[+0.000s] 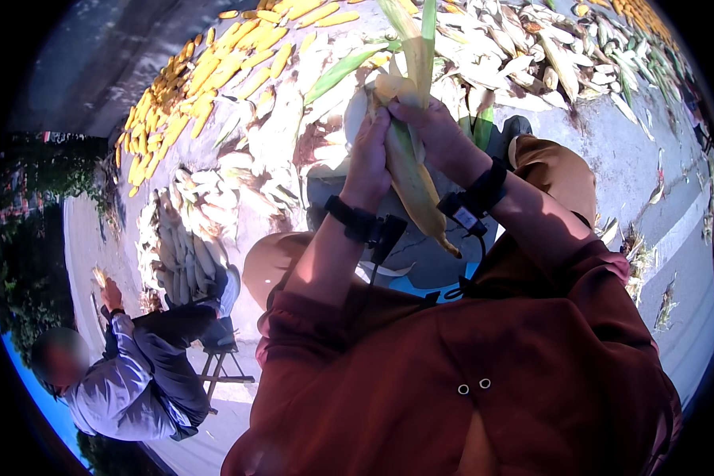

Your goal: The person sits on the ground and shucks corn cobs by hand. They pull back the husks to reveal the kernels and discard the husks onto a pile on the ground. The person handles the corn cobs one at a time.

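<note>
In front of my knees I hold an ear of corn [415, 189] still wrapped in pale yellow-green husk, its narrow dark end tilted down towards me. My left hand [368, 157] closes around the ear's upper left side. Opposite it, my right hand [449, 143] grips the husk near the far end, thumb close to my left thumb. Long loose husk leaves [415, 47] stand up beyond my fingers. The kernels under the wrapped part are hidden. Each wrist wears a black strap with a small cabled device.
Husked yellow cobs [214, 74] lie spread at the far left. Loose husks [523, 53] cover the ground ahead and to the right. Unhusked ears [181, 256] are piled on the left, beside a person [125, 381] seated on a low stool [220, 363] holding corn.
</note>
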### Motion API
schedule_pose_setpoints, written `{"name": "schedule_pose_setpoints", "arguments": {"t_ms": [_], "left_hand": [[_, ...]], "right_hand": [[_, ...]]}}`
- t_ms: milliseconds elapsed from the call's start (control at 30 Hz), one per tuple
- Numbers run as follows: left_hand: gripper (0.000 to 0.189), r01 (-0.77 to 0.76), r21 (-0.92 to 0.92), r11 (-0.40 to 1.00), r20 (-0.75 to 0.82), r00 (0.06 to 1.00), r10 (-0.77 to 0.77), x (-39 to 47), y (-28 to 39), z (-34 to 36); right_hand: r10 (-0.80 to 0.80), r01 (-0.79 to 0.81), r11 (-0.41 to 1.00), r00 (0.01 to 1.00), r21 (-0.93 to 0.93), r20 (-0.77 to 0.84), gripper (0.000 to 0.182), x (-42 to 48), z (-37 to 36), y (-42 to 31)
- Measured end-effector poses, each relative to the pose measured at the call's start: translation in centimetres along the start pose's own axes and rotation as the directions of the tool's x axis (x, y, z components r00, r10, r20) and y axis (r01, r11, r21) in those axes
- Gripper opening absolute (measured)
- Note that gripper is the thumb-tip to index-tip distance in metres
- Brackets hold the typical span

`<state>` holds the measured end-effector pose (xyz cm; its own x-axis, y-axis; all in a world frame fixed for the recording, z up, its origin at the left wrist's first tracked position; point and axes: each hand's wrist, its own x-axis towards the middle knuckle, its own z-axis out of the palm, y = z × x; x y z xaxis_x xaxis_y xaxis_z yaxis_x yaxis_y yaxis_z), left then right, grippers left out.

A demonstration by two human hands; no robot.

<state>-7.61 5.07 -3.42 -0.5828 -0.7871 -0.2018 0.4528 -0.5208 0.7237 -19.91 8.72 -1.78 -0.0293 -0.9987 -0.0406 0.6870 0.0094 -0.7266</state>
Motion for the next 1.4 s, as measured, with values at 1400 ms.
{"name": "schedule_pose_setpoints", "arguments": {"t_ms": [1400], "left_hand": [[0.043, -0.188, -0.063, 0.980, -0.367, 0.918, 0.152, -0.2, 6.7, -2.4]], "right_hand": [[-0.194, 0.210, 0.977, 0.941, 0.031, -0.278, 0.023, 0.8, -3.6, -8.1]]}}
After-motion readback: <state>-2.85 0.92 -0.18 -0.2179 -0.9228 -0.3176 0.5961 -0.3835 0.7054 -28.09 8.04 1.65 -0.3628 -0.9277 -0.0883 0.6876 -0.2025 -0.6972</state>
